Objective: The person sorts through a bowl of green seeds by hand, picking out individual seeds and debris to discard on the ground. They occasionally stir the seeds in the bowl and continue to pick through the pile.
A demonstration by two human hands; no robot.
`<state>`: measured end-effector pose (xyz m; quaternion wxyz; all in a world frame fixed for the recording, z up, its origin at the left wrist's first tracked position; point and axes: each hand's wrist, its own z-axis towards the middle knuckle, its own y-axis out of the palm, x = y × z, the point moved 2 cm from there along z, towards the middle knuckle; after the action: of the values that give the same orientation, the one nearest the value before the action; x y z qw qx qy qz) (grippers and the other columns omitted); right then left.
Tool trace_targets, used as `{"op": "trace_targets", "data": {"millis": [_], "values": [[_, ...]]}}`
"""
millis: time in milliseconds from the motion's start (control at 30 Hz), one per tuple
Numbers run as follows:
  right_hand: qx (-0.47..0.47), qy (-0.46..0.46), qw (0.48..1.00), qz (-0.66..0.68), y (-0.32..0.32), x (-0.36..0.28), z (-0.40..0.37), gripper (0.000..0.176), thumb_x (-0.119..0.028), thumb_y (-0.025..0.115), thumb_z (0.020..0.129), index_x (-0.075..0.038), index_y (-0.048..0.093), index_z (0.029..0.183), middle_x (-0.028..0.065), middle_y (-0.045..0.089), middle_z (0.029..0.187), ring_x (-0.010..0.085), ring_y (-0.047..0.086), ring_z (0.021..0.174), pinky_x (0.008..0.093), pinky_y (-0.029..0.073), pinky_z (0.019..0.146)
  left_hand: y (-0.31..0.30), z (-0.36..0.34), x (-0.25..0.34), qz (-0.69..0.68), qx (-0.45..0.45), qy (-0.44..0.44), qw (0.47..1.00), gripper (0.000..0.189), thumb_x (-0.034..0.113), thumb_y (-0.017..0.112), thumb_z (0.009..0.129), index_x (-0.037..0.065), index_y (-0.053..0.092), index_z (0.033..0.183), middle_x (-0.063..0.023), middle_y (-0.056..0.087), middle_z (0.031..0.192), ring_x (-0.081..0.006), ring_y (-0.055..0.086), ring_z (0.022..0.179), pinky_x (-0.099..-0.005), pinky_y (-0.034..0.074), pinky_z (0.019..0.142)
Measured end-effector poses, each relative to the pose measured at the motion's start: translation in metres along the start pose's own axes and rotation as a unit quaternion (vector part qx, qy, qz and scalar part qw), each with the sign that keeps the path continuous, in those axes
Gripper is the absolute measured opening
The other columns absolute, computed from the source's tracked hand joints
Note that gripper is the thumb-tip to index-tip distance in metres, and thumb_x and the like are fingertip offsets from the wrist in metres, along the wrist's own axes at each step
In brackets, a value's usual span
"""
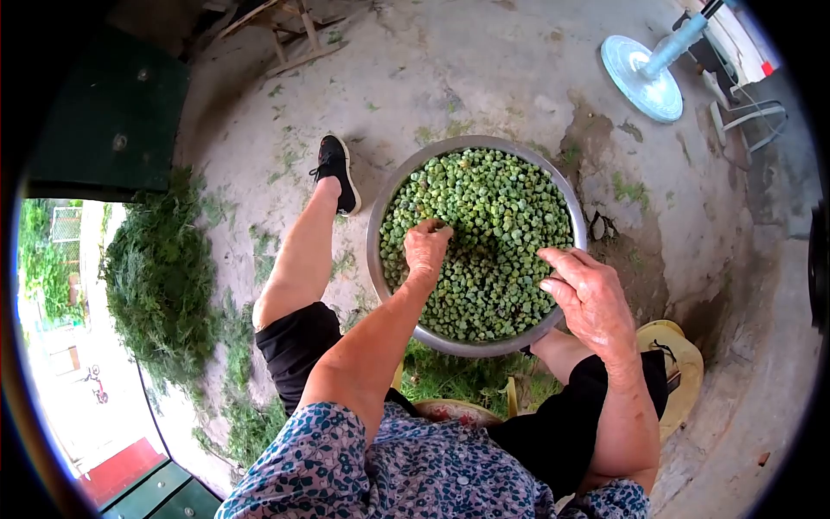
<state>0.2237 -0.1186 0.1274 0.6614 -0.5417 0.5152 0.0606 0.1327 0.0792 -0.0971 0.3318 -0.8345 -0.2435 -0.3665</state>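
Note:
A wide round metal basin (378,259) is full of small green lumpy fruits or seed pods (510,208), with a darker patch near the middle. My left hand (427,246) is over the left half of the basin, its fingers bent together at the surface of the green pods. Whatever those fingertips hold, if anything, is too small to make out. At the basin's right rim is my right hand (590,298), thumb and forefinger held apart with nothing visible between them. Its other fingers are partly hidden behind the hand.
Feathery green cuttings (164,277) are heaped at the left, with scraps across the concrete floor (484,69). A light-blue pedestal base (644,78) stands at the upper right. A yellow seat-like object (683,372) is beside my right leg. A dark green panel (112,112) is at upper left.

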Motion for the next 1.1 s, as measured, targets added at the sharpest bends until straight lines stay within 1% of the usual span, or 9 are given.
{"op": "trace_targets", "data": {"millis": [233,333,533,633,733,800,867,933,1100], "values": [[-0.009,0.008,1.0,-0.011,-0.003,-0.001,0.004,0.032,-0.005,0.061,0.078,-0.001,0.054,0.109,0.0156,0.057,0.089,0.0339,0.056,0.076,0.0386,0.045,0.066,0.014,0.004,0.018,0.077,0.066,-0.029,0.994,0.025,0.019,0.067,0.072,-0.001,0.067,0.088,-0.0104,0.065,0.076,-0.0183,0.059,0.068,-0.0339,0.047,0.067],[-0.009,0.005,1.0,-0.007,-0.005,-0.002,0.005,0.031,-0.005,0.061,0.078,-0.001,0.054,0.108,0.0157,0.057,0.089,0.034,0.056,0.076,0.0386,0.045,0.066,0.016,0.009,0.011,0.072,0.041,-0.028,0.996,0.025,0.022,0.064,0.07,0.002,0.067,0.086,-0.0129,0.065,0.078,-0.0263,0.06,0.072,-0.0364,0.046,0.072],[-0.01,0.006,1.0,-0.028,-0.003,0.0,0.006,0.029,-0.005,0.06,0.078,0.0,0.055,0.106,0.0161,0.057,0.087,0.0337,0.057,0.076,0.0388,0.046,0.066,0.002,-0.014,0.011,-0.231,-0.081,-0.022,0.969,0.015,0.012,0.066,0.074,-0.001,0.061,0.081,-0.0003,0.052,0.062,-0.0109,0.045,0.055,-0.0284,0.04,0.054],[-0.023,0.006,0.999,-0.038,0.008,0.004,0.007,0.031,-0.006,0.061,0.078,0.0,0.055,0.109,0.0172,0.059,0.089,0.033,0.058,0.075,0.037,0.047,0.066,-0.01,-0.047,0.03,-0.29,-0.115,-0.022,0.95,0.005,0.008,0.064,0.073,0.004,0.062,0.075,0.0017,0.054,0.063,-0.0079,0.046,0.056,-0.0239,0.038,0.056],[0.008,-0.003,0.997,0.07,0.035,0.014,0.009,0.033,-0.004,0.06,0.079,-0.002,0.055,0.112,0.0141,0.061,0.093,0.0213,0.06,0.073,0.0303,0.047,0.066,-0.024,-0.08,0.045,-0.271,-0.183,0.019,0.945,0.005,0.01,0.062,0.077,0.005,0.06,0.077,0.0008,0.056,0.07,-0.0094,0.05,0.063,-0.0241,0.043,0.064],[-0.028,0.059,0.988,0.139,0.054,0.019,0.01,0.039,-0.009,0.06,0.081,-0.003,0.052,0.118,0.018,0.061,0.102,0.0227,0.063,0.076,0.031,0.05,0.069,-0.028,-0.1,0.048,-0.274,-0.221,0.033,0.935,0.005,0.008,0.061,0.078,0.004,0.06,0.077,-0.0002,0.056,0.073,-0.0107,0.05,0.067,-0.0249,0.043,0.067],[-0.055,0.163,0.939,0.298,0.077,0.026,0.008,0.036,-0.009,0.058,0.083,-0.004,0.054,0.118,0.0128,0.063,0.097,0.0115,0.059,0.07,0.0246,0.05,0.064,-0.033,-0.118,0.049,-0.296,-0.254,0.039,0.92,0.005,0.006,0.06,0.078,0.001,0.06,0.076,-0.0013,0.056,0.075,-0.0111,0.05,0.069,-0.0258,0.042,0.069],[-0.101,0.17,0.921,0.335,0.084,0.023,0.006,0.03,-0.008,0.058,0.083,-0.004,0.058,0.113,0.0096,0.064,0.091,0.0101,0.059,0.067,0.0229,0.05,0.061,-0.04,-0.133,0.053,-0.305,-0.271,0.019,0.913,0.004,0.005,0.06,0.077,0.001,0.06,0.076,-0.0013,0.057,0.074,-0.011,0.05,0.069,-0.0261,0.041,0.069],[-0.172,0.192,0.944,0.207,0.09,0.019,-0.002,0.019,-0.003,0.061,0.078,-0.003,0.062,0.097,0.0064,0.063,0.079,0.008,0.056,0.058,0.0243,0.045,0.053,-0.059,-0.14,0.036,-0.238,-0.294,-0.02,0.925,0.004,0.005,0.061,0.071,0.001,0.06,0.072,-0.0019,0.056,0.068,-0.0115,0.05,0.064,-0.0271,0.041,0.065]]}}
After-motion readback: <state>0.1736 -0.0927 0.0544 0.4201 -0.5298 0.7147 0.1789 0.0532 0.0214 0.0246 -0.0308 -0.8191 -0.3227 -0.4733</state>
